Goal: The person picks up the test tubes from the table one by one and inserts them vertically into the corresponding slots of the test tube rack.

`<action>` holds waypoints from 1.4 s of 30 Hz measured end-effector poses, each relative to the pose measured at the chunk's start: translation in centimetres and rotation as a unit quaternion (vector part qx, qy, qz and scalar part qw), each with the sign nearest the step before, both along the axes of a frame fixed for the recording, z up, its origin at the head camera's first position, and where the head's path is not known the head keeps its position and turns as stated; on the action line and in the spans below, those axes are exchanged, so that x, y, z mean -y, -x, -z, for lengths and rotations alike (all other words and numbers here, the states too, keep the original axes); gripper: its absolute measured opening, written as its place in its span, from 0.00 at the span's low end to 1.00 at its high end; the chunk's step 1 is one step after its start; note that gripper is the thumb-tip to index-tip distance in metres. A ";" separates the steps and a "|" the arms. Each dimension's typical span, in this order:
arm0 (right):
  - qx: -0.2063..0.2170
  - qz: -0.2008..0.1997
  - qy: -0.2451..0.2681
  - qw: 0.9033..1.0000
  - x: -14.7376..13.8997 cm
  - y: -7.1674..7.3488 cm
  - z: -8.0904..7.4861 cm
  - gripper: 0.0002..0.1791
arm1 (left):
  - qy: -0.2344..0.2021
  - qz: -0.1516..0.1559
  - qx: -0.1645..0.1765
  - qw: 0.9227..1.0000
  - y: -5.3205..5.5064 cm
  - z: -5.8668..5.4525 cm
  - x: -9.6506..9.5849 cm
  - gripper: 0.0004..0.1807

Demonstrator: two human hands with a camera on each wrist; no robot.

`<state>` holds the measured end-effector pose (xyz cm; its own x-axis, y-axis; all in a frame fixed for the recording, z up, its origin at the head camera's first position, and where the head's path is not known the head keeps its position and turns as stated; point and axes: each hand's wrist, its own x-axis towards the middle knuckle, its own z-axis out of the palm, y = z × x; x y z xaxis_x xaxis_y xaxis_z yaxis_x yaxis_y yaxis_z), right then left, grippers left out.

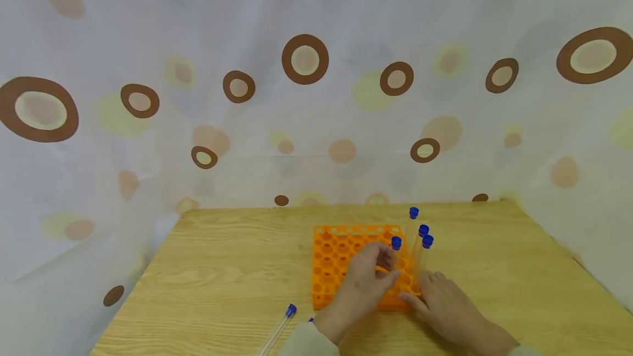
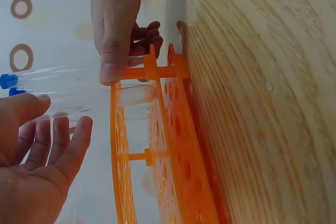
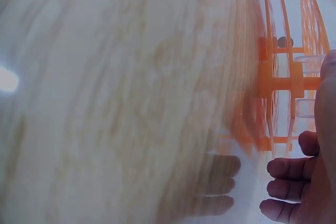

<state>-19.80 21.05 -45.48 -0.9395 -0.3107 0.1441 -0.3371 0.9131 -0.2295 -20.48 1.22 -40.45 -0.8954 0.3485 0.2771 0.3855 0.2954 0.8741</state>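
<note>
An orange test tube rack point(image 1: 330, 302) stands on the table, with several clear, blue-capped test tubes point(image 1: 396, 243) upright at its right end. My left hand point(image 1: 363, 279) is at the nearest tube, thumb and fingertips on either side of it and spread apart. From the left wrist view, that hand point(image 2: 44, 166) shows a gap between thumb and fingers, with tube glass passing across it. My right hand point(image 1: 447, 306) holds the rack's near right corner. Its thumb point(image 2: 110, 72) presses at the upper plate while the fingers point(image 3: 286, 169) bend beside the end.
Left of the rack, a blue-capped test tube point(image 1: 277, 329) lies on the wooden table point(image 1: 222, 268). Another blue cap point(image 1: 311, 320) peeks out by the left sleeve. A patterned curtain point(image 1: 316, 120) hangs behind and along both sides of the table.
</note>
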 end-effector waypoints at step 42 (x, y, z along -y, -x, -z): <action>0.018 -0.003 -0.001 1.000 -0.2 0.1 0.3 0.25 | -0.009 -0.024 0.012 1.000 -1.3 -0.9 6.1 0.22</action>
